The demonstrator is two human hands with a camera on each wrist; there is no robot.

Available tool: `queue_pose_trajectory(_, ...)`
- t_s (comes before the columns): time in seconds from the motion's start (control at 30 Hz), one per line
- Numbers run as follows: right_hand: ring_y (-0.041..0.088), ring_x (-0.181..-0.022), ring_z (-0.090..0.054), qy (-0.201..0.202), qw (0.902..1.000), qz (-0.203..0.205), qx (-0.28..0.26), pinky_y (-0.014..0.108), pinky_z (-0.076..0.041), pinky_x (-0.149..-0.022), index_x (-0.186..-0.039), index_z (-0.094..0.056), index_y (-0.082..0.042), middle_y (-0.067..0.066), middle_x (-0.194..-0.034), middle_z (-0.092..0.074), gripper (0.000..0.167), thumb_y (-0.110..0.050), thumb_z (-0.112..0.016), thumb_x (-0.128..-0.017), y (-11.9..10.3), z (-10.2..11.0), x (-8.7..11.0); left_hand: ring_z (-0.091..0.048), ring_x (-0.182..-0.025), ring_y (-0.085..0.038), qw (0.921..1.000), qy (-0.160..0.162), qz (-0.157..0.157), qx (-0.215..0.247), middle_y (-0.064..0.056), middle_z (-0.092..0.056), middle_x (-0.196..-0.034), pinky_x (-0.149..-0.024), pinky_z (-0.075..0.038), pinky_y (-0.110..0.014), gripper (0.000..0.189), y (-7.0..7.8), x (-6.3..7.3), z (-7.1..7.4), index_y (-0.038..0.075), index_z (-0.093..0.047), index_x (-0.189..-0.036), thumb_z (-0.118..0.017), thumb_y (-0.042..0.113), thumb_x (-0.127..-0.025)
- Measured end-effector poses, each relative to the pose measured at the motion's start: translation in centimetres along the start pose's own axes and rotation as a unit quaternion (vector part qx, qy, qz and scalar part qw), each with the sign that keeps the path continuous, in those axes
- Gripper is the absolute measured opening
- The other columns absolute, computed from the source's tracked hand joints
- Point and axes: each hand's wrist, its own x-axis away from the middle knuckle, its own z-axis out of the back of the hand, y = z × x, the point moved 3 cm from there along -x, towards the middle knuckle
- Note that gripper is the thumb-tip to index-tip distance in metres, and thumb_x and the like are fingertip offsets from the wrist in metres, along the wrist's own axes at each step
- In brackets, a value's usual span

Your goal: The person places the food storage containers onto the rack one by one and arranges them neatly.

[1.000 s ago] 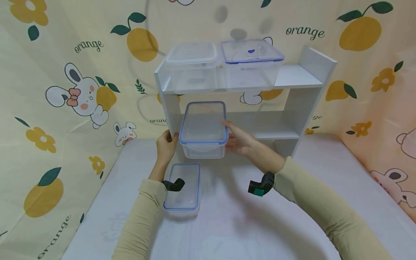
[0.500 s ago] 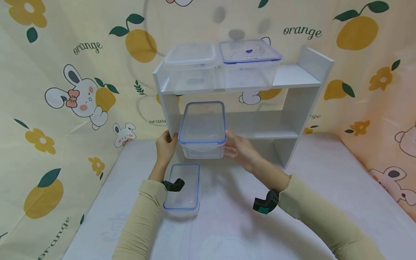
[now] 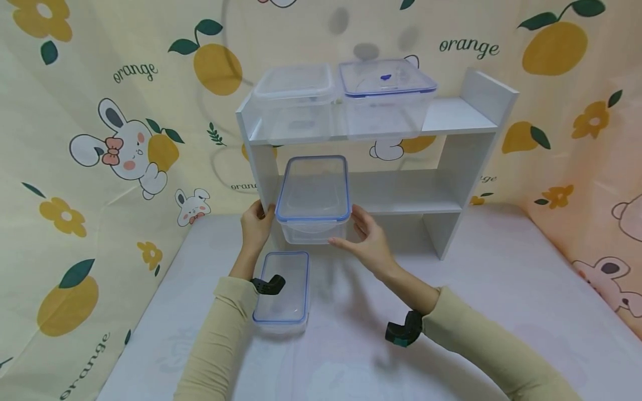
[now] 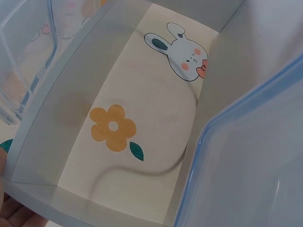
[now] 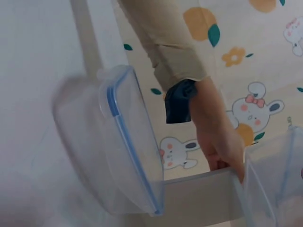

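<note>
A clear lidded food container [image 3: 315,192] with a blue seal lies lengthwise at the left of the white shelf unit's [image 3: 478,100] middle level. Its front end sticks out past the board. At that container's front right corner is my right hand [image 3: 370,245], thumb by the lower front and fingers along the right side. My left hand [image 3: 257,228] grips the left side panel of the shelf unit; in the left wrist view its fingers [image 4: 23,217] curl at the panel's edge. Below, on the table, stands a similar blue-sealed container [image 3: 288,278], partly covered by my left wrist camera.
On the top level stand a container with a whitish lid [image 3: 295,103] and, right of it, one with a blue-rimmed lid [image 3: 388,100]. The white-covered table [image 3: 451,345] spreads in front. A patterned cloth [image 3: 125,184] hangs behind and at both sides.
My right hand has shifted from the container's right side, with its thumb on the lid, down to the front right corner, thumb now low at the front. Container and left hand stay almost still.
</note>
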Motion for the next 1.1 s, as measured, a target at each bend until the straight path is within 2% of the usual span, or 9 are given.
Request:
queue_pose_trajectory(0.33,0.028,-0.150,-0.026,0.006,0.9986,0.053,0.004,0.038,-0.020,-0.126,-0.153,-0.022,-0.004,0.012,-0.160,-0.026,0.093,-0.003,-0.077,-0.078,0.2,-1.0,-0.4,-0.059,-0.119,-0.045,1.0000,-0.002,0.001,0.006,-0.034,-0.059,-0.127,-0.103,-0.052,-0.046,0.039,0.2,0.0,0.0,-0.014,-0.053,-0.127,-0.056,0.006,-0.094)
queue_pose_trajectory(0.5,0.028,-0.149,-0.028,0.013,0.9973,0.072,0.000,0.038,-0.023,-0.125,-0.152,-0.023,-0.005,0.012,-0.160,-0.028,0.091,-0.002,-0.076,-0.079,0.0,-1.4,-0.4,-0.061,-0.117,-0.043,1.0000,0.004,-0.001,0.000,-0.033,-0.061,-0.124,-0.101,-0.053,-0.045,0.036,0.1,-0.1,0.0,-0.013,-0.055,-0.125,-0.057,0.004,-0.093)
queue_pose_trajectory(0.77,0.027,-0.149,-0.027,0.018,0.9965,0.081,-0.009,0.036,-0.024,-0.123,-0.153,-0.023,-0.005,0.013,-0.159,-0.029,0.088,0.000,-0.074,-0.081,-0.1,-1.8,-0.4,-0.063,-0.115,-0.041,0.9999,0.008,-0.008,-0.006,-0.032,-0.063,-0.122,-0.100,-0.054,-0.045,0.035,0.1,0.1,0.1,-0.012,-0.057,-0.124,-0.056,0.007,-0.094)
queue_pose_trajectory(1.1,0.031,-0.149,-0.026,0.035,0.9958,0.085,0.000,0.040,-0.025,-0.123,-0.150,-0.027,0.000,0.019,-0.158,-0.029,0.084,0.002,-0.073,-0.080,-0.1,-1.9,-0.6,-0.063,-0.116,-0.040,0.9999,0.005,-0.005,-0.008,-0.032,-0.063,-0.122,-0.101,-0.054,-0.043,0.036,0.1,0.0,0.0,-0.011,-0.056,-0.124,-0.057,0.008,-0.094)
